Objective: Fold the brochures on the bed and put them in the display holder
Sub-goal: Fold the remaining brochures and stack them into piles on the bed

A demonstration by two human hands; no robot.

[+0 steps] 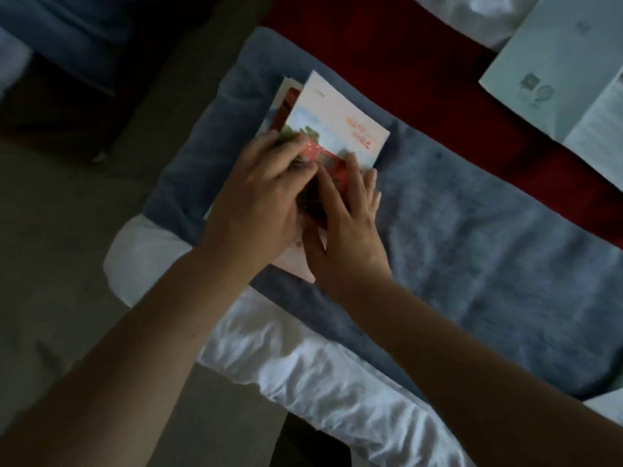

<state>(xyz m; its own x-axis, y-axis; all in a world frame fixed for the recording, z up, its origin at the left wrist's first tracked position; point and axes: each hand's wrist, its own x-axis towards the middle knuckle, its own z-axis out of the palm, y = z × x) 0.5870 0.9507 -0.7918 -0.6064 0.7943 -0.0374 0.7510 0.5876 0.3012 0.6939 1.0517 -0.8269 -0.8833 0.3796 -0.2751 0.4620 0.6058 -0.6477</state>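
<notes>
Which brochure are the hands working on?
The colourful brochure on the grey blanket, under the left hand and right hand; the pale brochure, top right, lies untouched.

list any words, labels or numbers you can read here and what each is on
Folded brochure on the grey blanket: two lines of orange lettering, too blurred to read.
Pale open brochure, upper right: small emblems and blocks of print, too blurred to read.
Nothing else bears text.

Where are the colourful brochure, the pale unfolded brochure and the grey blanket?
colourful brochure [340, 119]: head view, upper cover.
pale unfolded brochure [553, 62]: head view, blank panel.
grey blanket [488, 247]: head view, bare middle.
</notes>
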